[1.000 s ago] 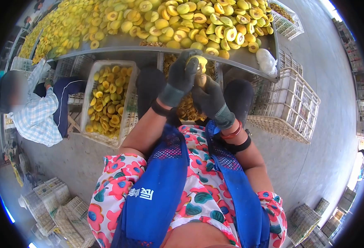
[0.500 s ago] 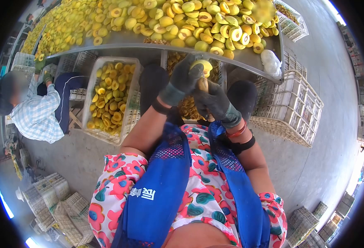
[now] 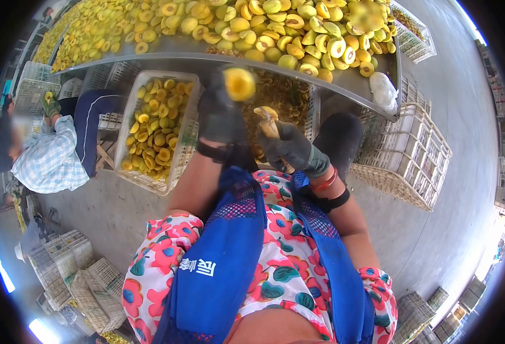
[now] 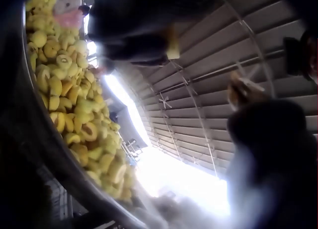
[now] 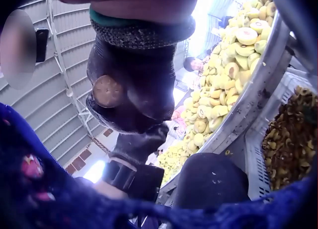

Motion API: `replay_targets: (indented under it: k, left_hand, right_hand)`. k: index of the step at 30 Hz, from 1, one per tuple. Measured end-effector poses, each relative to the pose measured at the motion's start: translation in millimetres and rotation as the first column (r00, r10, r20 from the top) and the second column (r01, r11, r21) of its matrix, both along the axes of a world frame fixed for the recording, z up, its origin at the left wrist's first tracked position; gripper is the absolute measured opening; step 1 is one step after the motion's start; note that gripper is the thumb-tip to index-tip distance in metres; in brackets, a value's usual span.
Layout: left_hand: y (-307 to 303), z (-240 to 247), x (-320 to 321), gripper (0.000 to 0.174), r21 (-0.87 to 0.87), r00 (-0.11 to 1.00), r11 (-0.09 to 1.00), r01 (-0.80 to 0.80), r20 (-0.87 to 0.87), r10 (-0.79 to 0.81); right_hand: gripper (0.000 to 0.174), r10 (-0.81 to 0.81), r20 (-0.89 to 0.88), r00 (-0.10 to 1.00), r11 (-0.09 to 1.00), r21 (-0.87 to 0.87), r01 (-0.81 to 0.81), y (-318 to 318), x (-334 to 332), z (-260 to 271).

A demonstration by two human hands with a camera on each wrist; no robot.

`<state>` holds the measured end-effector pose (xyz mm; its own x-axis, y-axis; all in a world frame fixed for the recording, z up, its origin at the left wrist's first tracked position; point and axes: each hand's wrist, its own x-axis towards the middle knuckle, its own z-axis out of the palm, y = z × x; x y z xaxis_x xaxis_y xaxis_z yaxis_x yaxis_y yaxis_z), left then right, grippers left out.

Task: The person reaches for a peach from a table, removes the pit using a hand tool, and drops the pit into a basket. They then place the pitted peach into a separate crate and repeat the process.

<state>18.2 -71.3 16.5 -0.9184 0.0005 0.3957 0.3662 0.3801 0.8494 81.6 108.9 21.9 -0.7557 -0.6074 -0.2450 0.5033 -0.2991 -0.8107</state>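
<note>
In the head view my gloved left hand (image 3: pixel 221 117), blurred, holds a yellow peach half (image 3: pixel 239 84) at its fingertips. It is over the gap between the table edge and my lap, right of a crate of peach halves (image 3: pixel 158 126). My gloved right hand (image 3: pixel 291 148) grips a wooden-handled tool (image 3: pixel 268 119), its working end pointing up toward the table. The right wrist view shows the round butt of the handle (image 5: pixel 107 91) sticking out of the right glove (image 5: pixel 144 85). The two hands are apart.
A metal table (image 3: pixel 189 56) heaped with peach halves runs across the front. Beneath it sits a crate of brown scraps (image 5: pixel 290 139). A plastic bag (image 3: pixel 384 92) lies at the table's right corner, above a stack of white crates (image 3: pixel 404 152). Another person (image 3: pixel 52 152) sits at left.
My left hand has drawn away from the right, moving left with the peach half. The right hand, still gripping the tool, has dropped slightly. The person at left has moved their hands.
</note>
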Motion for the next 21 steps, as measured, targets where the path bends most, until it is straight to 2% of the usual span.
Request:
replay_targets:
  k: [2,3,4,5,6,7,8,11,13,15,17,18,20,21]
  left_hand:
    - [-37,-13,-18,0.025,0.281,0.985,0.945,-0.168,0.069,0.155]
    - [-77,-27,-30,0.025,-0.033,0.971,0.972,-0.232,-0.072,0.230]
    - [-118,-40,-42,0.025,-0.353,0.912,0.848,-0.394,-0.264,0.314]
    - [-158,-54,-55,0.025,-0.523,0.810,0.629,-0.575,-0.471,0.349]
    - [-152,-23,-45,0.031,-0.364,0.791,0.705,-0.609,-0.212,0.574]
    - [-161,-21,-49,0.036,-0.500,0.746,0.560,-0.660,-0.353,0.565]
    - [-170,-20,-54,0.041,-0.595,0.698,0.385,-0.706,-0.489,0.523]
    - [-146,-36,-95,0.044,-0.527,0.843,0.675,-0.517,-0.447,0.298]
    - [-100,-60,-129,0.048,-0.495,0.931,0.808,-0.320,-0.323,0.171]
    - [-42,-59,-155,0.050,-0.592,0.981,0.788,-0.167,-0.181,0.073]
    - [1,-83,-195,0.050,-0.597,1.000,0.802,-0.012,-0.007,0.010]
    - [21,-82,-206,0.053,-0.632,0.992,0.772,0.070,0.123,0.011]
    - [46,-96,-232,0.057,-0.734,0.966,0.653,0.187,0.257,0.013]
    - [50,-103,-239,0.058,-0.766,0.964,0.613,0.193,0.265,0.027]
  right_hand:
    - [0.012,-0.028,-0.046,0.999,0.998,0.052,0.030,1,1,-6]
    - [0.011,-0.061,-0.056,0.997,0.993,0.099,0.067,3,0,-13]
    - [0.011,-0.098,-0.065,0.993,0.984,0.144,0.107,5,-1,-19]
    - [0.011,-0.104,-0.053,0.993,0.969,0.220,0.114,7,-3,-21]
    - [0.012,-0.110,-0.043,0.993,0.949,0.294,0.117,8,-4,-23]
    - [0.013,-0.113,-0.033,0.993,0.923,0.366,0.117,8,-6,-25]
    - [0.014,-0.134,-0.021,0.991,0.925,0.355,0.133,7,-7,-27]
    - [0.016,-0.186,0.024,0.982,0.932,0.320,0.169,3,-10,-30]
    - [0.015,-0.208,0.050,0.977,0.939,0.289,0.185,2,-12,-29]
    - [0.014,-0.210,0.056,0.976,0.935,0.303,0.183,3,-13,-28]
    - [0.013,-0.224,0.054,0.973,0.930,0.310,0.197,5,-13,-26]
    - [0.013,-0.235,0.049,0.971,0.928,0.308,0.210,6,-12,-24]
    - [0.012,-0.248,0.044,0.968,0.925,0.306,0.223,10,-12,-23]
    - [0.012,-0.249,0.045,0.967,0.926,0.305,0.224,12,-11,-23]
